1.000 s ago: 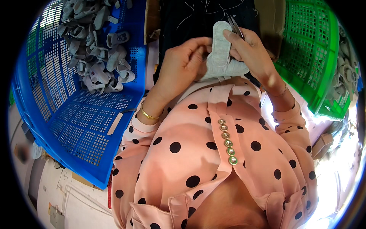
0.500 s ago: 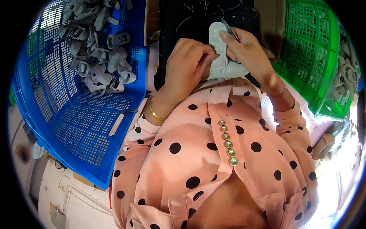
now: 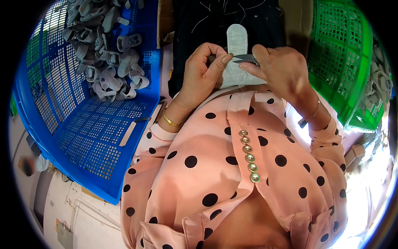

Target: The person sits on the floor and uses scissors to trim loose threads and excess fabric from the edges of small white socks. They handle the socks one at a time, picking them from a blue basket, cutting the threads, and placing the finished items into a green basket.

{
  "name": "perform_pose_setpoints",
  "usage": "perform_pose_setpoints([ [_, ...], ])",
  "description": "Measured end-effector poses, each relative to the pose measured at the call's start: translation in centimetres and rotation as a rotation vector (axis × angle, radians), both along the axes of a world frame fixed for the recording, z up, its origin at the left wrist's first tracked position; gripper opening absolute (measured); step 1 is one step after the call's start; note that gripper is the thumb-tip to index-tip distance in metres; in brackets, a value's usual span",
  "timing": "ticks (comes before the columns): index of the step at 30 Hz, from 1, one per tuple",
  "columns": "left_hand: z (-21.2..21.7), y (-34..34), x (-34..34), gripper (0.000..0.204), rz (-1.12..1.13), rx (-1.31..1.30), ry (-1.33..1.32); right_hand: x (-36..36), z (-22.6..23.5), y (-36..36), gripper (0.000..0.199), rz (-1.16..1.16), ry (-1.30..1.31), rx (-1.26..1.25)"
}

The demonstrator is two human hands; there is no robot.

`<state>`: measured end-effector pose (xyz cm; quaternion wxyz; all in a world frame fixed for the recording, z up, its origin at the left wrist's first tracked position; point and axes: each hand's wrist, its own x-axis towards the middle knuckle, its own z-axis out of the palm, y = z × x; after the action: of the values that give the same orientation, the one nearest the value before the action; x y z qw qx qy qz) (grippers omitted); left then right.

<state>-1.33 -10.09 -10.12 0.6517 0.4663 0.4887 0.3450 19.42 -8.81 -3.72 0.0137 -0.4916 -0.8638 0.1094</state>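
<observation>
The left hand [image 3: 203,72] was closed on the left edge of a long grey fabric piece [image 3: 236,41], thumb and forefinger pinched together against it. The piece stood roughly upright between the two hands, its rounded upper end reaching above both and its lower part hidden behind the fingers. The right hand [image 3: 282,70] was clamped on a small pair of dark thread snips [image 3: 245,59], whose points were directed toward the left hand's forefinger tip and lay across the front of the grey piece; whether the blades were touching the fabric could not be told. Behind both hands lay a dark cloth [image 3: 199,25] with loose pale threads on it. To the outer side of the left hand stood a blue plastic crate [image 3: 83,137], tilted, with a heap of grey fabric parts [image 3: 107,54] in its far end and a bare perforated floor nearer the person. To the outer side of the right hand stood a green plastic crate [image 3: 344,62], with more grey parts just beyond its rim. A gold bangle [image 3: 171,121] circled the left wrist. Below the hands spread a pink polka-dot blouse [image 3: 232,178] with a row of round gold buttons [image 3: 248,155].
</observation>
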Motion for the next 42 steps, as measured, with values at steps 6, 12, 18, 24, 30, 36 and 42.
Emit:
perform_pose_setpoints([
  [6, 1.3, -0.3, 0.1, 0.01, 0.028, -0.121, -0.058, -0.7, 0.1, 0.9, 0.043, 0.081, 0.019, 0.068],
  [12, -0.6, -0.8, 0.4, 0.011, 0.132, 0.664, 0.301, -2.6, 0.7, 0.7, 0.03, 0.098, -0.109, 0.104],
  [18, -1.9, -2.1, 1.6, 0.015, 0.328, 0.611, 0.164, 3.1, -3.9, 0.5, 0.026, -0.212, -0.032, -0.226],
  [24, -1.9, -2.3, 1.3, 0.021, 0.296, 0.631, 0.205, 1.9, -5.3, -0.1, 0.02, -0.368, 0.548, -0.64],
  [30, 0.3, -1.5, -0.8, 0.033, 0.111, 0.66, 0.348, 2.6, -2.8, 1.8, 0.021, -0.556, 0.643, -0.782],
  [36, 2.5, -1.6, -0.7, 0.04, 0.012, 0.757, 0.468, 0.6, 1.1, 2.4, 0.026, -0.356, 0.523, -0.598],
  [42, 2.4, -1.2, 1.4, 0.032, 0.155, 0.589, 0.169, 0.0, 2.3, 2.4, 0.025, -0.251, 0.442, -0.21],
])
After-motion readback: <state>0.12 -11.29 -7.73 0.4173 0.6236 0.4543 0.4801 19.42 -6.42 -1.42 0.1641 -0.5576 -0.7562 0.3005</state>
